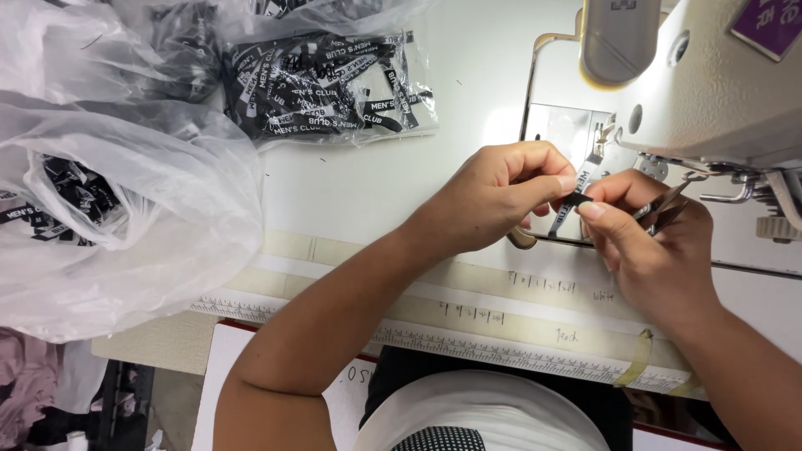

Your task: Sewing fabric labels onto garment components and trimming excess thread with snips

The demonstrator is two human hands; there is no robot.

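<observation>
While the black woven label (575, 203) sits pinched between both sets of fingertips just right of the frame's centre, the person seems to be folding or straightening it in front of the sewing machine (718, 92). Its white-lettered tail hangs down over the metal plate (561, 125) under the machine's arm. The left hand (501, 196) is curled narrow, thumb and forefinger closed on the label's left end. The right hand (656, 250) grips the other end with its fingertips and also carries a pair of small metal snips (664, 205) tucked against the palm, blades pointing toward the upper right. I would judge this to be the readying step, the label being shaped by hand and not yet laid under the needle; anything further would call for a steady pinch so the fold does not spring open. Below the hands, paper tape strips (501, 321) with ruler marks run across the table edge. At upper centre lies a clear bag of black labels (326, 83), and a crumpled plastic bag (109, 209) holding more fills the left side.
</observation>
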